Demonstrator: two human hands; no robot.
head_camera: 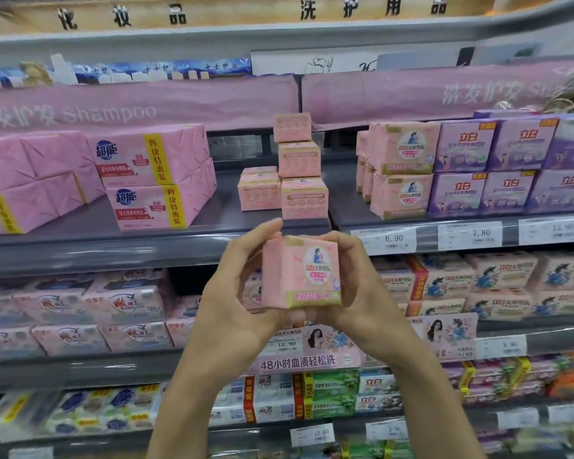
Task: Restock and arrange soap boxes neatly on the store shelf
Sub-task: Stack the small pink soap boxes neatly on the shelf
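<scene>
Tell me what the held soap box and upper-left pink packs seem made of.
Held soap box: likely matte printed paperboard, from crisp edges and flat faces. Pink packs: paper or thin film wrap, from folded, creased ends; which one is unclear.

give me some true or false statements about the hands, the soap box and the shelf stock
1. The left hand and the right hand both hold one pink soap box. True.
2. The held box already rests on the shelf. False: the hands hold it up in front of the shelf's edge.
3. The tall stack of pink boxes is three high. True.
4. The purple boxes stand left of that stack. False: they stand to its right.
</scene>
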